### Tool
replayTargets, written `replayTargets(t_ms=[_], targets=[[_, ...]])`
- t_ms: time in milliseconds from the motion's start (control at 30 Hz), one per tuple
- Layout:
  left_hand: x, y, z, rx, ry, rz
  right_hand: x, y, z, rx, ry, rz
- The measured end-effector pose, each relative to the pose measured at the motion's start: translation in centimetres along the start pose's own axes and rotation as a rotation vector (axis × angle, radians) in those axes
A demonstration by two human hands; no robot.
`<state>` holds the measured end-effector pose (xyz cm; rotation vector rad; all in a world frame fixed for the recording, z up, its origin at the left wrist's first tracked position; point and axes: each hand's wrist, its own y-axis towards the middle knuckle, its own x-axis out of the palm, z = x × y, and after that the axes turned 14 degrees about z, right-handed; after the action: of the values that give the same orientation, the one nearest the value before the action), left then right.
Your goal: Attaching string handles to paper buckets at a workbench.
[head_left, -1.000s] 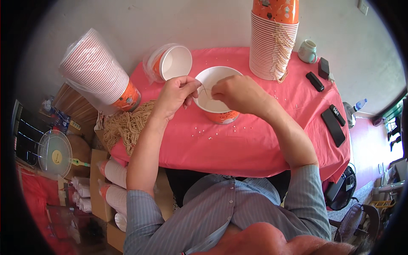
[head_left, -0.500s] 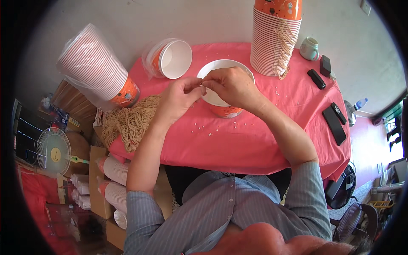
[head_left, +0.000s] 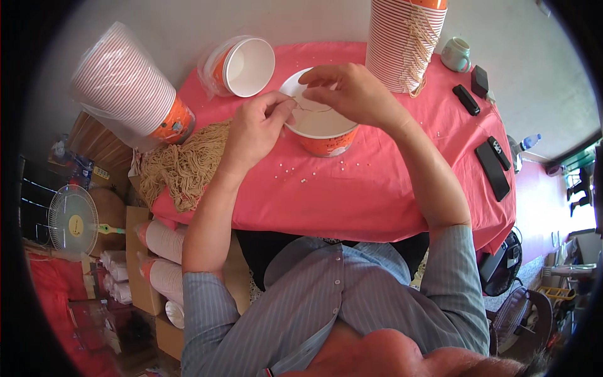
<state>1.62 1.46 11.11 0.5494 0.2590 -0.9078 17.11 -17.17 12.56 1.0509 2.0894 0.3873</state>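
Observation:
My left hand (head_left: 259, 125) pinches a thin tan cord (head_left: 313, 110) between thumb and fingertips. The cord's loose part curves over the mouth of a white-lined paper bucket (head_left: 326, 144) with an orange printed outside. Above the bucket's right side, my right hand (head_left: 355, 94) has its fingers curved and apart from the thumb; nothing shows held in it. What lies deep in the bucket is partly hidden by the hands. Left of my left forearm lies a tangled heap of tan cords (head_left: 188, 163). Small white beads (head_left: 304, 180) are scattered in front of the bucket.
A tall bucket stack (head_left: 402, 47) with cords hanging down it stands behind right. Wrapped buckets (head_left: 251, 68) lie at the back, and a bagged stack (head_left: 125, 81) leans at left. A mug (head_left: 455, 55) and a phone (head_left: 492, 173) sit on the pink tablecloth (head_left: 352, 207).
My hands were together at the fingertips; now they are apart. My right hand has lifted away and opened, while the cord stays in my left. The whole view has shifted slightly.

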Motion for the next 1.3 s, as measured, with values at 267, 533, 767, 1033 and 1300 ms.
replayTargets(t_ms=[267, 533, 767, 1033, 1300], targets=[[-0.3, 0.1, -0.2, -0.029, -0.059, -0.085, 1.2, -0.4, 1.2, -0.063, -0.066, -0.112], [-0.3, 0.4, 0.0, 0.0, -0.083, -0.093, 1.0, -0.2, 1.2, -0.111, -0.117, -0.106], [-0.1, 0.9, 0.7, -0.102, -0.036, -0.118, 1.5, -0.6, 1.0, -0.247, -0.195, 0.144], [-0.6, 1.8, 0.4, -0.178, -0.035, -0.191, 1.9, -0.6, 0.8, -0.42, -0.29, 0.221], [-0.8, 2.4, 0.8, 0.005, 0.069, -0.334, 1.6, -0.6, 0.7, -0.27, -0.137, 0.077]])
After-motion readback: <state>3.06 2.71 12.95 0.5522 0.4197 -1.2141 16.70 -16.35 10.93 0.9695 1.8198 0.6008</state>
